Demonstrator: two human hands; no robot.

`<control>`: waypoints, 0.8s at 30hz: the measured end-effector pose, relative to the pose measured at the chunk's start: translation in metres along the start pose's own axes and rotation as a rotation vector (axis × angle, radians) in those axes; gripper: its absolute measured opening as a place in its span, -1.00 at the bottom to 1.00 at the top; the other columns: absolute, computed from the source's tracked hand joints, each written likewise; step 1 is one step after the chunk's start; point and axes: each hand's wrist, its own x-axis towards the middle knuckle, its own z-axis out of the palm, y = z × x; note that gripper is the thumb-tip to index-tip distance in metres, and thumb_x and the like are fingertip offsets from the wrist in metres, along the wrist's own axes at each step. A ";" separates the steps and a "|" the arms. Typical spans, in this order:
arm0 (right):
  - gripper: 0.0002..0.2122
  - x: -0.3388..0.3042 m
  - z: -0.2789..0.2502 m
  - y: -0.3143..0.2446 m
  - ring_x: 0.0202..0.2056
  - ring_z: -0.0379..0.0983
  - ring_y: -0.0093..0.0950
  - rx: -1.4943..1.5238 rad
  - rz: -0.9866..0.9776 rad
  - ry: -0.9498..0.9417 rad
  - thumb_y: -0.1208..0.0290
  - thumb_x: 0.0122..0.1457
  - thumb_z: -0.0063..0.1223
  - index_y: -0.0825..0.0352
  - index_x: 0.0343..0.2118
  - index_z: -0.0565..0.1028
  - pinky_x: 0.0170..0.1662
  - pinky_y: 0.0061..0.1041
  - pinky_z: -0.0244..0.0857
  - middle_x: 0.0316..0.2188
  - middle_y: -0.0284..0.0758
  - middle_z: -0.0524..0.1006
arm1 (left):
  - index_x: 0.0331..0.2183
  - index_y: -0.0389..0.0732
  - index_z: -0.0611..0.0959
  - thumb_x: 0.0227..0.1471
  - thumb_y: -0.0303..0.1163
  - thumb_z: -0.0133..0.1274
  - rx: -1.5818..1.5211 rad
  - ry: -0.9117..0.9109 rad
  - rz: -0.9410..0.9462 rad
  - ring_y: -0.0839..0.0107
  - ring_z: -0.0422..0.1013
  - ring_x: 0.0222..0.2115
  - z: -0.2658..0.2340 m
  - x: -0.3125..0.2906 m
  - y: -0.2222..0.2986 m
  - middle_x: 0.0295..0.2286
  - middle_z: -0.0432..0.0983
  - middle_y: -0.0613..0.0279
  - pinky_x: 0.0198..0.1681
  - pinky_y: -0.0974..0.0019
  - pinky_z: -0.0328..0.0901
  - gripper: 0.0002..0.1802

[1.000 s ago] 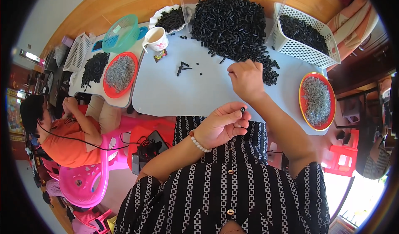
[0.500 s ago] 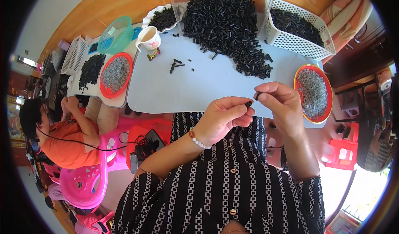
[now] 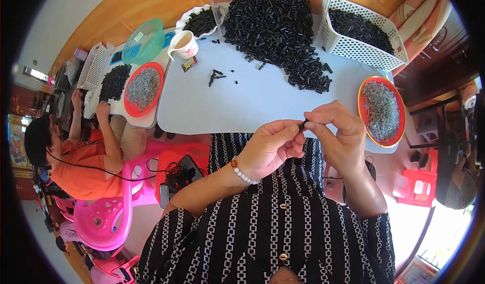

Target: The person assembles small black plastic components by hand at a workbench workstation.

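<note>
Fingers (image 3: 327, 114) of our left hand (image 3: 269, 150) and right hand (image 3: 345, 135) together pinch a black piece (image 3: 302, 125), at the table's (image 3: 222, 107) near edge in our view. They cover most of it, so we cannot tell whether it is one part or two.

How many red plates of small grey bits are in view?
2. One red plate is right of the person's right hand, on the main table; the other red plate is on the left table. Background clutter could hide more.
</note>
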 end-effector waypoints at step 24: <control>-0.90 -0.019 0.027 0.021 -0.45 0.42 -0.43 -0.020 -0.228 0.242 0.68 0.03 0.12 0.42 -0.37 0.47 -0.33 -0.54 0.29 -0.44 -0.22 0.51 | -0.36 -0.23 0.56 0.21 -0.28 -0.07 -0.074 0.050 -0.077 0.59 0.37 -0.52 0.010 0.003 -0.005 -0.53 0.44 0.37 -0.36 0.46 0.37 -0.77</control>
